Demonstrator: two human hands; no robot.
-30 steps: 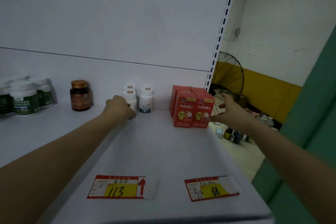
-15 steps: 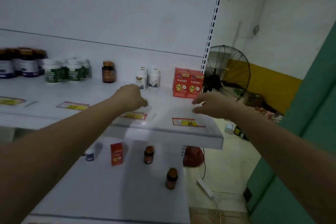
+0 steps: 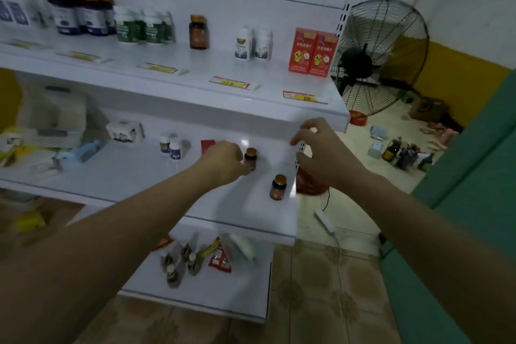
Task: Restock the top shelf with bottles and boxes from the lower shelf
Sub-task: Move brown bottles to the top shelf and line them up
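My left hand [image 3: 223, 160] reaches onto the lower shelf [image 3: 139, 176], its curled fingers around a small amber bottle [image 3: 250, 158]. A red box [image 3: 208, 145] stands partly hidden behind that hand. A second amber bottle [image 3: 278, 187] stands near the shelf's right edge. Two small white bottles [image 3: 171, 145] stand further left. My right hand [image 3: 315, 148] hovers by the shelf's right end, fingers loosely curled and empty. On the top shelf [image 3: 251, 109] stand two red boxes [image 3: 312, 50], two white bottles [image 3: 252, 43], one amber bottle [image 3: 198, 32] and several green-labelled bottles [image 3: 145, 26].
A bottom shelf [image 3: 223, 293] holds small bottles and packets. A black floor fan [image 3: 382, 56] stands right of the rack, with a red basin [image 3: 310, 184] and a white power strip [image 3: 324, 220] on the floor. Bags and boxes [image 3: 53, 126] crowd the lower shelf's left.
My view has dropped from the top shelf to the lower one. Both hands came down off the top shelf; the left now grips an amber bottle below.
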